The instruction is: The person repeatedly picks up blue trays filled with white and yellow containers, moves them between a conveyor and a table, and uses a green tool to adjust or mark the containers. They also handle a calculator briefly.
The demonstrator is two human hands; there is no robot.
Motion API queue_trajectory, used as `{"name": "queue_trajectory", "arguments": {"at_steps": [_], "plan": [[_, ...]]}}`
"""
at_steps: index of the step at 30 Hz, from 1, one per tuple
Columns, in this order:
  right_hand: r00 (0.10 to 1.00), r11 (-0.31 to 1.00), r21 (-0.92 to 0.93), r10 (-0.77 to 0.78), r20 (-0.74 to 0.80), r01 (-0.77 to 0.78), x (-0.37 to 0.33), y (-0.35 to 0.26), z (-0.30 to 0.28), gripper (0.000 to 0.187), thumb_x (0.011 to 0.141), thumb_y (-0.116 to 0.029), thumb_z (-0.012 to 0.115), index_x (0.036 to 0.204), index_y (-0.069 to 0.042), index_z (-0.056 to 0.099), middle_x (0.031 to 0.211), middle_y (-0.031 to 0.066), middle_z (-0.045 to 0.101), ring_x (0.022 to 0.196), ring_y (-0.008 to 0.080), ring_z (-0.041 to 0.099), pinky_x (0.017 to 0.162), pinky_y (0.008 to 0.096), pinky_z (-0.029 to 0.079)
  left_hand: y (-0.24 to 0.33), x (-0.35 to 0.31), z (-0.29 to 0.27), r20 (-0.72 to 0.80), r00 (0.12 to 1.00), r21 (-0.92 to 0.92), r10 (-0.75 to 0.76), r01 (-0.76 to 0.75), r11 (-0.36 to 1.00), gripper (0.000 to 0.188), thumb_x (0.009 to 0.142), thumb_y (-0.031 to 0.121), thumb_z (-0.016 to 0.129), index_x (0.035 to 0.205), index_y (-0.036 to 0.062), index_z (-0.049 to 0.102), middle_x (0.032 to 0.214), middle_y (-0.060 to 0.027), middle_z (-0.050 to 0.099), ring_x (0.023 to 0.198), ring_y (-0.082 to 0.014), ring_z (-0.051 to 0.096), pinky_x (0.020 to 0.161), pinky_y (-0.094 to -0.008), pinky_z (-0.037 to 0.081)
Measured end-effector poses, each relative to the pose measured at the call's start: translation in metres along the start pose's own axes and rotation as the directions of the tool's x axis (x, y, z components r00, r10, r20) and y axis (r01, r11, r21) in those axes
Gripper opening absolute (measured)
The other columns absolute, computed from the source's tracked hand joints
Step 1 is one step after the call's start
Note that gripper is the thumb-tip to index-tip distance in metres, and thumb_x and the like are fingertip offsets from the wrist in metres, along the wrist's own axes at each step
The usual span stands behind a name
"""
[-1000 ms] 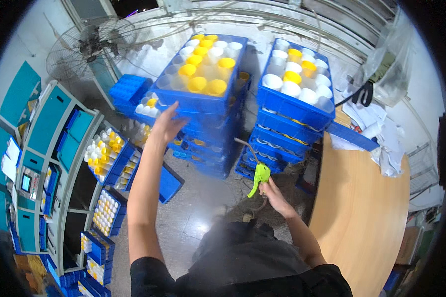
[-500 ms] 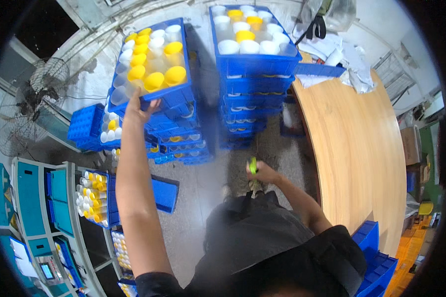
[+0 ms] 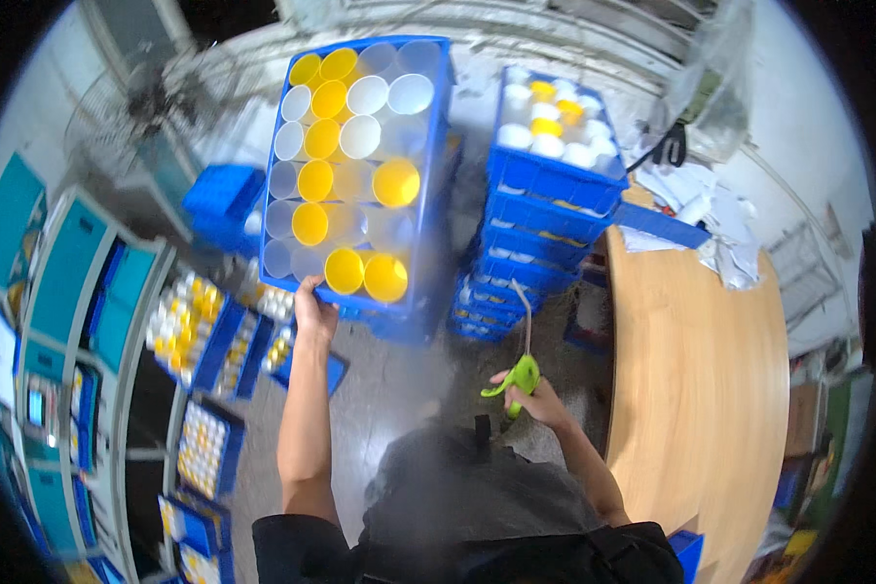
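Note:
My left hand (image 3: 313,310) grips the near edge of a blue crate (image 3: 441,107) on top of the left stack, its fingers under the rim. The crate is tilted, its open top facing me. Rows of cups stand inside: yellow cups (image 3: 396,183), white cups (image 3: 411,94) and translucent ones, mouths outward. Lower and to the right, my right hand (image 3: 543,401) is closed round a lime-green air blow gun (image 3: 524,375). Its long thin nozzle points up toward the right-hand crates, apart from the tilted crate.
Another tall stack of blue crates (image 3: 540,219) with white and yellow cups stands right of centre. A wooden table (image 3: 696,370) bearing papers (image 3: 686,200) runs along the right. More cup-filled crates (image 3: 226,346) and teal cabinets (image 3: 54,277) line the left. A wire fan (image 3: 117,127) stands behind.
The left crate has tipped up toward me, showing more of the cups' mouths. My right hand has turned and moved slightly right and down, bringing the air blow gun and its nozzle into clear view.

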State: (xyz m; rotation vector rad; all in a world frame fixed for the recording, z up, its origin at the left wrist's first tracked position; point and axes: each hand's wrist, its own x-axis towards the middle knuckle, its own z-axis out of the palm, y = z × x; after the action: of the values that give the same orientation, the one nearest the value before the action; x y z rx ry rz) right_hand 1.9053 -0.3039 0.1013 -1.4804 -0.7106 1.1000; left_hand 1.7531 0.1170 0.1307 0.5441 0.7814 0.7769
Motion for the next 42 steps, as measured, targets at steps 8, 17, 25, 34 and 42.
{"name": "queue_trajectory", "arguments": {"at_steps": [8, 17, 25, 34, 42], "plan": [[0.956, 0.968, 0.153, -0.158, -0.247, 0.199, -0.007, -0.027, -0.004, 0.029, 0.105, -0.029, 0.045, 0.116, -0.004, 0.054, 0.105, 0.0137, 0.065, 0.091, 0.0218, 0.067, 0.055, 0.0273, 0.053, -0.063, -0.269, -0.163, -0.466, 0.853, 0.421, 0.236, -0.02, 0.907, 0.035, 0.085, 0.015, 0.058, 0.113, -0.0054, 0.061, 0.104, -0.0124, 0.066, 0.091, -0.0215, 0.065, 0.082, -0.0373, 0.052], [0.758, 0.382, -0.771, 0.226, 0.612, 0.509, -0.04, -0.042, 0.149, 0.055, 0.089, -0.047, 0.067, 0.11, 0.002, 0.054, 0.078, 0.0238, 0.067, 0.079, 0.0414, 0.068, 0.066, 0.0503, 0.052, -0.157, -0.353, -0.22, -0.655, 0.564, 0.75, 0.503, 0.567, 0.34, 0.085, 0.079, 0.027, 0.062, 0.148, -0.007, 0.029, 0.096, -0.0341, 0.067, 0.097, -0.0458, 0.066, 0.091, -0.0489, 0.05], [0.66, 0.363, -0.722, 0.299, 0.689, 0.589, -0.061, -0.018, 0.19, 0.054, 0.09, -0.043, 0.066, 0.111, 0.006, 0.06, 0.079, 0.0241, 0.069, 0.075, 0.0406, 0.069, 0.07, 0.0501, 0.054, -0.171, -0.404, -0.267, -0.689, 0.567, 0.714, 0.451, 0.637, 0.29, 0.082, 0.081, 0.027, 0.062, 0.149, -0.0038, 0.03, 0.09, -0.0326, 0.068, 0.091, -0.0443, 0.068, 0.09, -0.0476, 0.051], [0.788, 0.252, -0.905, 0.448, 0.423, 0.343, -0.029, -0.012, 0.187, 0.052, 0.09, -0.048, 0.066, 0.115, -0.002, 0.062, 0.099, 0.0218, 0.071, 0.098, 0.0365, 0.068, 0.087, 0.0478, 0.052, -0.176, -0.454, -0.304, -0.645, 0.563, 0.764, 0.517, 0.494, 0.416, 0.071, 0.08, 0.018, 0.063, 0.145, 0.0004, 0.04, 0.087, -0.0295, 0.068, 0.086, -0.0447, 0.068, 0.08, -0.049, 0.052], [0.927, 0.163, -0.936, 0.163, 0.337, 0.311, 0.018, -0.018, 0.132, 0.057, 0.084, -0.053, 0.069, 0.101, 0.002, 0.066, 0.092, 0.0225, 0.07, 0.091, 0.0406, 0.068, 0.079, 0.0492, 0.053, -0.184, -0.481, -0.305, -0.651, 0.576, 0.749, 0.495, 0.383, 0.541, 0.034, 0.076, 0.015, 0.06, 0.103, -0.0061, 0.062, 0.072, -0.021, 0.068, 0.069, -0.0329, 0.07, 0.069, -0.0432, 0.053]]}}
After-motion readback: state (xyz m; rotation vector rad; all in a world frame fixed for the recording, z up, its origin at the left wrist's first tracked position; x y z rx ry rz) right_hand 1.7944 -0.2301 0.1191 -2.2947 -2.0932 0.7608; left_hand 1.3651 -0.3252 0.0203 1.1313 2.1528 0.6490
